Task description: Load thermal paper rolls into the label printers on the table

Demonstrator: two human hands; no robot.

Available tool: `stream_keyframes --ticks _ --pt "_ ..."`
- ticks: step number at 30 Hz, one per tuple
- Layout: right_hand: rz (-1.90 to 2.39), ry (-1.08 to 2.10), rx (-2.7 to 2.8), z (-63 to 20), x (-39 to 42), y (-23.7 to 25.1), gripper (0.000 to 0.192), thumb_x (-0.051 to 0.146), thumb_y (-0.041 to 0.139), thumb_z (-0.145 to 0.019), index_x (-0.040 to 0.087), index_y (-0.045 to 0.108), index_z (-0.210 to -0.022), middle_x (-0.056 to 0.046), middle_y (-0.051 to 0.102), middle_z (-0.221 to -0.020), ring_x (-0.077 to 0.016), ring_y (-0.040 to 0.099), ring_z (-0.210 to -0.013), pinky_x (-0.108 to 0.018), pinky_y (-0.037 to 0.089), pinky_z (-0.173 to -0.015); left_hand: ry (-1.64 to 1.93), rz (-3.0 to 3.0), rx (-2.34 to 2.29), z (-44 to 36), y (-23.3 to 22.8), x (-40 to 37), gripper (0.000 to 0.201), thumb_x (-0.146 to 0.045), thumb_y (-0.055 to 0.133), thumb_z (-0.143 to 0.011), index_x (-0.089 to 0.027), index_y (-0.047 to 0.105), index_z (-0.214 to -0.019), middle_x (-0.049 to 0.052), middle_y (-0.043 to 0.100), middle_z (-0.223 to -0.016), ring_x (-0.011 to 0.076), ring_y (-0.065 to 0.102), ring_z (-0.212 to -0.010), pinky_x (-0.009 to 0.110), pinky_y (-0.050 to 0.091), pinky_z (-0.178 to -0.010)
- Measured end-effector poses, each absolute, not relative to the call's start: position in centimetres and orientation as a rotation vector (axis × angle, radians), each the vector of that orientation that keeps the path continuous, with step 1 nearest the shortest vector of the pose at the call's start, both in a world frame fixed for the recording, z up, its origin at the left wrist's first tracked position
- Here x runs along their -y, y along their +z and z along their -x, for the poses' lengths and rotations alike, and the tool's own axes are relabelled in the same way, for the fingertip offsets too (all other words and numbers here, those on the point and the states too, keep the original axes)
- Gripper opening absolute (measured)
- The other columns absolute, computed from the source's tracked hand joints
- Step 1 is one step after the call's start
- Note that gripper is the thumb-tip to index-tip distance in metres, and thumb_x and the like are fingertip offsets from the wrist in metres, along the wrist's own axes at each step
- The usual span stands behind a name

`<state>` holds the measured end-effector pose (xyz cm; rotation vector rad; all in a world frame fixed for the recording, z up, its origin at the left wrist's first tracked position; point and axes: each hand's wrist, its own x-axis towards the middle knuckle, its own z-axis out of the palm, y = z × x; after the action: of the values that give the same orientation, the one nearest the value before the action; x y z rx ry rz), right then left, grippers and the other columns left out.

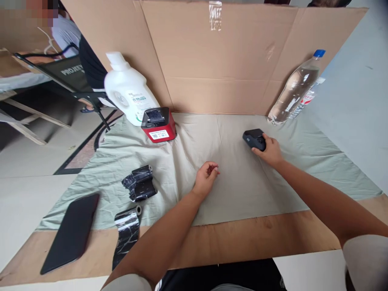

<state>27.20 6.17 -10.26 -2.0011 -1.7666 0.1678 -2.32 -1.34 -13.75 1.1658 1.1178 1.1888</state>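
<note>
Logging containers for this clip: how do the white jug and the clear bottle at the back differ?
The white jug is opaque, squat and wide; the clear bottle is see-through, slim and tall. The jug has a white cap and stands back left beside a red box; the bottle has a blue cap and leans against the cardboard back right. Both rest at the cloth's far edge.

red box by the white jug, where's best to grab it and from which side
Grip the red box across its two red side walls, coming from above. It sits flat on the cloth, and the white jug stands close behind it, crowding that side.
</note>
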Motion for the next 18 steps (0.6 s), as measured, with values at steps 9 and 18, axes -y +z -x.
stream_keyframes --ticks 9,18 --pt "1.373 0.167 2.028 -12.8 5.1 -10.1 0.081 0.062 0.067 -0.078 0.023 0.043 -0.145 -0.020 0.043 -0.139 -0.0413 0.044 -0.127 -0.063 0.037 -0.109 1.220 -0.606 -0.673 2.4 -12.0 2.0 0.071 -0.063 0.068 -0.081 -0.033 0.041 -0.139 0.008 0.061 -0.133 0.0255 0.064 -0.113 0.043 0.052 -0.096" --pt "1.234 1.125 1.508 -12.9 2.4 -11.7 0.114 0.069 0.070 -0.072 0.029 0.007 -0.158 -0.017 0.029 -0.159 -0.0326 0.046 -0.137 -0.055 0.040 -0.113 1.310 -0.620 -0.763 3.2 -12.8 0.9 0.068 -0.047 0.078 -0.078 -0.029 0.053 -0.138 0.003 0.063 -0.135 0.0236 0.057 -0.127 0.036 0.042 -0.110"
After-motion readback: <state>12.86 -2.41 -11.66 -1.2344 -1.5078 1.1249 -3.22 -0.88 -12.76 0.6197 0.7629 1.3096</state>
